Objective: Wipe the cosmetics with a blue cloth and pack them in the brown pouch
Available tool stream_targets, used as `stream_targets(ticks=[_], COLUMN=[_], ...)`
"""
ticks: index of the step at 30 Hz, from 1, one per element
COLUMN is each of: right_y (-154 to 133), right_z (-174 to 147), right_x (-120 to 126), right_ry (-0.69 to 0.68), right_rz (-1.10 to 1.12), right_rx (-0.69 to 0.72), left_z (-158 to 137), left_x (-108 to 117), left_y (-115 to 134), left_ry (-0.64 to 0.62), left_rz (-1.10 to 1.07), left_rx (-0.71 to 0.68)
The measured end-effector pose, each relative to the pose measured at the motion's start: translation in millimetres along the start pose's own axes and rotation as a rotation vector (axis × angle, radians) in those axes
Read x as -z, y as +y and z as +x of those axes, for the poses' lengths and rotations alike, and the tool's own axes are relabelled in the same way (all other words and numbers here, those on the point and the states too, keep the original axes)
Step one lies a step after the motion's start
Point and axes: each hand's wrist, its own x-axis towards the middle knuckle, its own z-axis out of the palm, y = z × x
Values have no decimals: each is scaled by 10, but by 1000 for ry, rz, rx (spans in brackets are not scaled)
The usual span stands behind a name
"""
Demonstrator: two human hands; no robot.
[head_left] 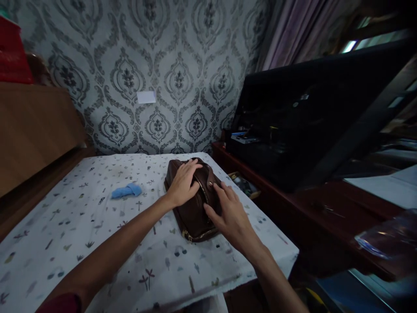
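A dark brown leather bag (192,215) with gold zippers lies on a white printed tablecloth (107,230). Its strap handle (211,176) faces upward, and zipper pulls (186,236) show at the near end. My left hand (185,182) rests over the bag's upper left side, fingers stretched out and pointing away. On the right side, my right hand (228,211) touches the bag near the base of the handle, with thumb and fingers apart. A small rolled blue cloth (126,191) lies to the left of the bag, touched by neither hand.
A large black screen (312,113) leans over a dark red desk (332,217) on the right. Beside the table is an open box of small items (246,184). A wooden cabinet (35,134) stands left, and clear plastic wrapping (387,234) lies on the desk.
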Motion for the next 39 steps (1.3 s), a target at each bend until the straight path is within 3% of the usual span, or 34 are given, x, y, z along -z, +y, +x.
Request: stream_targets(ticks=[3,8,16,23,27,29,32,34,39], right_y=[-50,-189,-298,-436,-460,-445,-403,-374,-338], right_z=[3,37,22,299,432,461,466,454,427], right_x=[19,77,16,11,55,58,25,-9,-66], right_ry=[-17,-51,-48,-88,-154,-161,-138,-126,-78], right_rz=[-27,-105,-156,-162,-167,-163,-155,-153,-167], right_rx=[-32,-73,-135,-168,-154,-142,-120,-106,-66], left_z=[152,480,553,572,548,511,450,411,322], left_x=[20,112,101,93,275,393,484,455,265], left_y=[-113,-345,-386,-458,-572,-660,-841,-985,-1275], left_ry=[-9,-150,-167,-193,-274,-295,-138,-23,-113], left_rz=[104,271,290,198,59,-120,-379,-386,-372], left_rx=[88,283,352,350,262,240,446,651,987])
